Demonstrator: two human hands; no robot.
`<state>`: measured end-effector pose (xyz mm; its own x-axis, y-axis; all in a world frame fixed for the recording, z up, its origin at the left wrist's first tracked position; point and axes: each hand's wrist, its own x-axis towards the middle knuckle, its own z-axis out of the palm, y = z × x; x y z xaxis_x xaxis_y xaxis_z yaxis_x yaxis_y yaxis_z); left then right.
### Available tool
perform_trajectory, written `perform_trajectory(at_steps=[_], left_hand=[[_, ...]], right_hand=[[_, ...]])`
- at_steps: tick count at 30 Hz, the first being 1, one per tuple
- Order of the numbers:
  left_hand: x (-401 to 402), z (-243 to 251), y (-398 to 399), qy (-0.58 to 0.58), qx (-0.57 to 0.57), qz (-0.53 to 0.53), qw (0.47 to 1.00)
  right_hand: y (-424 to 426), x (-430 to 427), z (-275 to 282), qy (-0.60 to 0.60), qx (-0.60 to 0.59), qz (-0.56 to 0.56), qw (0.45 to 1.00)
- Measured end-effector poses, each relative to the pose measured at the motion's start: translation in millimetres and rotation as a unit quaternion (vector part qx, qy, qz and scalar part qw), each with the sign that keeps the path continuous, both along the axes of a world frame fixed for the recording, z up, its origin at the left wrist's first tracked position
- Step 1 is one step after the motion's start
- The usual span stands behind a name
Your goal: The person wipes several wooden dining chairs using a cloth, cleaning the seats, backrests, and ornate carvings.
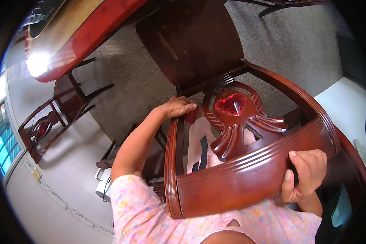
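Observation:
A dark polished wooden chair stands before me, its curved top rail (247, 170) close to my body. Its carved back splat (235, 131) bears a red faceted heart-shaped inset (231, 104). Beyond the backrest lies the flat wooden seat (192, 42). My left hand (181, 106) is at the left back post (171, 146), near the seat end, with its fingers over a dark red cloth (190, 117). My right hand (308, 174) grips the right part of the top rail, thumb and curled fingers against the wood; part of its grip is hidden.
A red-edged table (88, 39) juts in at upper left. Another carved chair (61, 109) stands beside the tiled wall (67, 177) at left. A white appliance (104, 184) with a cord is behind my left arm. Grey speckled floor (296, 45) surrounds the seat.

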<state>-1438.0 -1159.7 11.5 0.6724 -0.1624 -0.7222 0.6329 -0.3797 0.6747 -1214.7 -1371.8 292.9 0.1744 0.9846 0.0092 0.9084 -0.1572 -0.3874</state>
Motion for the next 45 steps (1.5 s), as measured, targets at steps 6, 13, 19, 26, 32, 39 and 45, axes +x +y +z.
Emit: perform_trajectory(at_steps=[6, 13, 19, 26, 32, 39, 45], left_hand=[[-16.9, 129.8, -7.3, -0.14, -0.079, 0.041, 0.986], [-36.7, 200.2, -10.1, -0.125, -0.183, 0.134, 0.966], [-62.9, 195.8, -17.7, 0.006, -0.263, 0.625, 0.735], [-109.2, 199.0, -58.8, -0.158, -0.423, 0.773, 0.445], [-126.9, 212.6, -115.0, -0.261, -0.395, 0.803, 0.361], [-138.8, 195.6, -212.4, -0.297, -0.328, 0.862, 0.246], [-129.5, 168.9, -316.3, -0.302, -0.252, 0.917, 0.059]], right_hand=[[-2.6, 0.3, -6.3, -0.012, 0.047, -0.005, 0.999], [-4.4, -1.5, -8.2, -0.01, 0.082, 0.011, 0.997], [-5.7, -4.4, -9.9, -0.029, 0.101, 0.016, 0.994], [-8.6, -6.2, -11.3, -0.043, 0.11, 0.026, 0.993], [-7.9, -4.1, -14.8, -0.058, 0.134, 0.069, 0.987], [-5.7, -5.3, -13.7, -0.035, 0.14, 0.154, 0.977], [1.6, -3.7, 8.4, 0.026, 0.009, 0.237, 0.971]])
